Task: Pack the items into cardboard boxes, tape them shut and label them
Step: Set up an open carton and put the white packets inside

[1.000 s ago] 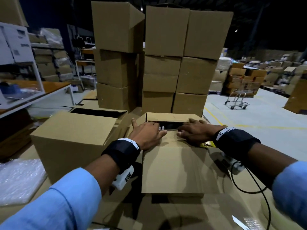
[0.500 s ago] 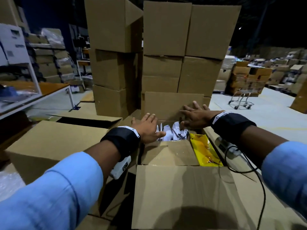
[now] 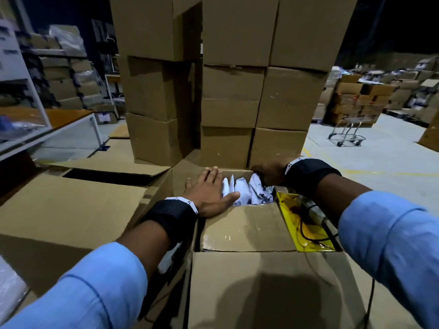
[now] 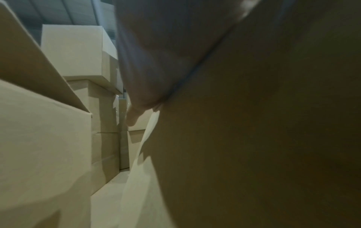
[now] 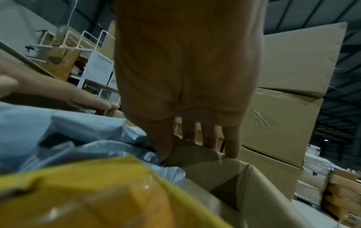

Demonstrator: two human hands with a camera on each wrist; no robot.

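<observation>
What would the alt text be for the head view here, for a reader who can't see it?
Two hands reach into an open cardboard box: the left hand lies flat beside white packets inside, and the right hand curls over the far edge. A yellow packet lies at the box's right side, and stacked cardboard boxes stand behind.

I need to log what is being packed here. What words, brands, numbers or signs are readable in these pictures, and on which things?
None can be read.
White packets in the open box: dark print, too blurred.
Yellow packet: no legible text.
White boxes on the shelf at left: dark marks, too small.
Small box on the floor: pale label, unreadable.
Wrist bands: white tab marks, too small.
</observation>
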